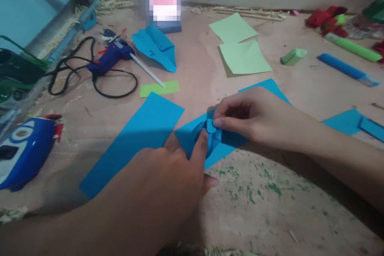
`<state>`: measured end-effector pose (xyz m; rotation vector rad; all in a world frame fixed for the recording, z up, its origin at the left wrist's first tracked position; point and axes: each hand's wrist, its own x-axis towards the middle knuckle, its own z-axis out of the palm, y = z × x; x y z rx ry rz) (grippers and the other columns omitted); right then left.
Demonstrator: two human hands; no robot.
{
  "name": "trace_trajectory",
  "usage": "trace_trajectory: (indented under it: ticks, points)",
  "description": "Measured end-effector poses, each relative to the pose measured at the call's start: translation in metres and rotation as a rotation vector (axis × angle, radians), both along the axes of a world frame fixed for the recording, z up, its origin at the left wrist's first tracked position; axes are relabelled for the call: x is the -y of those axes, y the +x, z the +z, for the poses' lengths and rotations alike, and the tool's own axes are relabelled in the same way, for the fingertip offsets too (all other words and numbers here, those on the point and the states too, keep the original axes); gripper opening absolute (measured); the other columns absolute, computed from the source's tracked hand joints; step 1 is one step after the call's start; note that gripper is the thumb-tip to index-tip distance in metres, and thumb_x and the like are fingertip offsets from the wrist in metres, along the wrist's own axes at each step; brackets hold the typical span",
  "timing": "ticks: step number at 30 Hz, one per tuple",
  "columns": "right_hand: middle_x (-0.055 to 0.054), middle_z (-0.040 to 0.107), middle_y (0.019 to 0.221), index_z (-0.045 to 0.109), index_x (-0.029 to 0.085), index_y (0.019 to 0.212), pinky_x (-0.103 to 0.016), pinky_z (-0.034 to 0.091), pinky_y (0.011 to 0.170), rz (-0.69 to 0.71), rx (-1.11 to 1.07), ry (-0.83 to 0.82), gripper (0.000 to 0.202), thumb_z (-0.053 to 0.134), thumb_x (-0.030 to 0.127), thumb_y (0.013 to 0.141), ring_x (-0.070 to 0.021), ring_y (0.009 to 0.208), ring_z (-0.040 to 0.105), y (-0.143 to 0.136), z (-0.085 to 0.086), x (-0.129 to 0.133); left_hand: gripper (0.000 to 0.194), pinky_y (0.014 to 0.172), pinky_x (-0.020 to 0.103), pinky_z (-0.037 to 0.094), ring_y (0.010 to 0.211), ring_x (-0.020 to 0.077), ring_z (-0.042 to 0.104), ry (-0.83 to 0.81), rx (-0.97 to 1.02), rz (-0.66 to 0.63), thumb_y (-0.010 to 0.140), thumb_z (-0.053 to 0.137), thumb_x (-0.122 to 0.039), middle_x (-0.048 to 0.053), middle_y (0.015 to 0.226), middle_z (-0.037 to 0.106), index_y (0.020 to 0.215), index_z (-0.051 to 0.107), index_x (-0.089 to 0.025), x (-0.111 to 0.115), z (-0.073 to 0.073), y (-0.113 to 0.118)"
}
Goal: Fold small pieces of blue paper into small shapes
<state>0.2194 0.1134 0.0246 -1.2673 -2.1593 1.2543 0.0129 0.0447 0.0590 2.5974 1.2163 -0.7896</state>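
Note:
A piece of folded blue paper [213, 144] lies on the work surface between my hands, with a small raised fold near its middle. My right hand [255, 118] is closed in a pinch on that raised fold, thumb against index finger. From the left, my left hand [177, 168] holds the same paper down, its index fingertip pressed into the fold. The left thumb sticks out below the paper, and the other left fingers are mostly hidden. Beside my left hand is a long blue paper strip [135, 140]. Part of another blue paper [274, 88] shows behind my right hand.
A blue glue gun [109, 58] with a white stick and black cord lies at left, near crumpled blue paper [159, 48]. Pale green sheets [244, 58], a blue roll [345, 68] and a green roll [354, 47] lie farther back. A blue-white device [27, 152] sits front left.

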Motion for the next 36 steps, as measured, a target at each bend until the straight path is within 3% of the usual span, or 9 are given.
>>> trace_trajectory:
  ticks: [3, 8, 14, 19, 26, 32, 36]
  points:
    - [-0.002, 0.074, 0.078, 0.078, 0.018, 0.083, -0.031, 0.04, 0.062, 0.006, -0.018, -0.027, 0.019, 0.069, 0.03, 0.094, -0.0161, 0.069, 0.063, 0.001, -0.002, -0.001, 0.08, 0.044, 0.03, 0.042, 0.059, 0.0296, 0.069, -0.021, 0.014, -0.002, 0.1, 0.059, -0.056, 0.018, 0.093, 0.079, 0.166, 0.036, -0.018, -0.002, 0.002, 0.0]
    - [-0.002, 0.074, 0.077, 0.078, 0.018, 0.083, -0.029, 0.04, 0.062, -0.002, -0.02, -0.052, 0.019, 0.071, 0.031, 0.093, -0.0156, 0.068, 0.062, 0.001, -0.002, -0.001, 0.082, 0.044, 0.03, 0.04, 0.059, 0.0283, 0.069, 0.009, -0.001, -0.017, 0.101, 0.055, -0.057, 0.021, 0.104, 0.079, 0.168, 0.03, -0.015, -0.002, 0.001, -0.002]
    - [-0.003, 0.073, 0.078, 0.078, 0.018, 0.083, -0.03, 0.041, 0.061, 0.005, -0.02, -0.059, 0.023, 0.072, 0.037, 0.094, -0.0165, 0.069, 0.062, 0.001, -0.001, -0.001, 0.077, 0.041, 0.028, 0.034, 0.057, 0.0279, 0.069, 0.109, 0.03, 0.002, 0.103, 0.054, -0.05, 0.023, 0.102, 0.079, 0.166, 0.034, -0.012, 0.001, -0.007, -0.004]
    - [-0.003, 0.072, 0.077, 0.078, 0.018, 0.083, -0.03, 0.04, 0.061, -0.005, -0.017, -0.057, 0.024, 0.071, 0.038, 0.094, -0.0165, 0.069, 0.061, 0.0, 0.0, -0.001, 0.077, 0.042, 0.028, 0.034, 0.052, 0.0262, 0.067, 0.115, 0.049, 0.01, 0.101, 0.058, -0.048, 0.018, 0.098, 0.08, 0.165, 0.035, -0.013, 0.0, -0.003, -0.005]
    - [-0.003, 0.073, 0.078, 0.077, 0.017, 0.082, -0.031, 0.04, 0.061, -0.009, -0.024, -0.051, 0.022, 0.071, 0.035, 0.094, -0.0164, 0.07, 0.062, 0.001, 0.0, 0.0, 0.067, 0.045, 0.027, 0.033, 0.053, 0.0246, 0.067, 0.116, 0.077, -0.005, 0.101, 0.059, -0.042, 0.009, 0.078, 0.077, 0.159, 0.043, -0.012, -0.006, -0.002, -0.003]
    - [-0.001, 0.071, 0.073, 0.078, 0.018, 0.08, -0.029, 0.039, 0.06, -0.02, -0.008, -0.038, 0.017, 0.07, 0.027, 0.093, -0.0143, 0.066, 0.06, -0.001, 0.002, 0.002, 0.046, 0.045, 0.029, 0.027, 0.051, 0.0264, 0.068, 0.116, 0.099, -0.019, 0.101, 0.057, -0.03, 0.005, 0.076, 0.077, 0.145, 0.057, -0.018, -0.008, 0.002, -0.007]
    - [-0.001, 0.071, 0.073, 0.077, 0.018, 0.079, -0.03, 0.039, 0.061, -0.02, 0.001, -0.036, 0.018, 0.07, 0.028, 0.093, -0.0139, 0.065, 0.058, -0.001, 0.002, 0.001, 0.043, 0.043, 0.03, 0.028, 0.053, 0.0268, 0.07, 0.133, 0.128, 0.015, 0.1, 0.058, -0.037, 0.008, 0.084, 0.08, 0.139, 0.063, -0.022, -0.008, 0.003, -0.008]
